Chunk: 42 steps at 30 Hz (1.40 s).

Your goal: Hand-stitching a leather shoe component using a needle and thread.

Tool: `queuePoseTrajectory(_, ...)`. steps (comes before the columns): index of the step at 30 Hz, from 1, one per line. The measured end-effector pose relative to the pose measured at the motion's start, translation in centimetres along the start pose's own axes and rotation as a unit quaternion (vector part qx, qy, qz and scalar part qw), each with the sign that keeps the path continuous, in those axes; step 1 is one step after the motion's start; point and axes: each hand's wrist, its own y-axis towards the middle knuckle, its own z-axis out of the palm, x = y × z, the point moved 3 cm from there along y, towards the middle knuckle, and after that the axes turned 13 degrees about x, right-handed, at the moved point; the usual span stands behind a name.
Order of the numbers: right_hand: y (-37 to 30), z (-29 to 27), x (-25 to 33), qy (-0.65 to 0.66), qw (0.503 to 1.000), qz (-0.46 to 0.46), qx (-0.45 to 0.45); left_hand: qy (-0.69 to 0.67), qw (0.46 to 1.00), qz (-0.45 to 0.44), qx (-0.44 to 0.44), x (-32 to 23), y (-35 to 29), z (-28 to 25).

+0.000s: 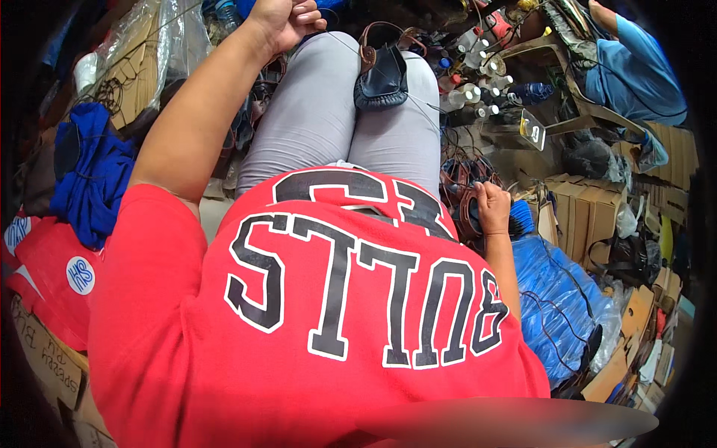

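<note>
A black leather shoe upper [381, 81], gathered at its rounded end, rests between my knees on my grey trousers [310, 104]. A dark strap [368, 56] with brown leather loops beside it. My left hand [287, 19] is raised at the far left with curled fingers, apart from the shoe upper; a thin dark thread runs between them. Low on the right, my right hand [493, 209] is closed in a fist beside my hip, near brown leather pieces [469, 209]. Thread leaves the shoe upper's right side toward it and becomes too fine to follow.
Several bottles [474, 93] stand at the far right, before a person in blue [635, 75]. Blue plastic sheeting [553, 299] and cardboard [586, 213] lie at my right. Blue cloth [93, 172], a red bag [56, 276] and plastic-wrapped cardboard [138, 75] crowd my left.
</note>
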Motion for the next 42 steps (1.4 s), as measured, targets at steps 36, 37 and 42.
queuePoseTrajectory(36, 16.9, -3.3, 15.7, 0.168, 0.963, 0.007, 0.209, 0.794, 0.587, 0.093, 0.126, 10.8, -6.9, 6.7)
queuePoseTrajectory(37, 16.7, -3.7, 15.6, 0.175, 0.973, -0.045, 0.14, 0.757, 0.638, 0.053, 0.13, 10.4, -6.6, 6.5)
queuePoseTrajectory(42, 14.5, -5.2, 14.8, 0.259, 0.961, -0.101, -0.015, 0.748, 0.631, 0.143, 0.148, 7.1, -3.3, 6.9)
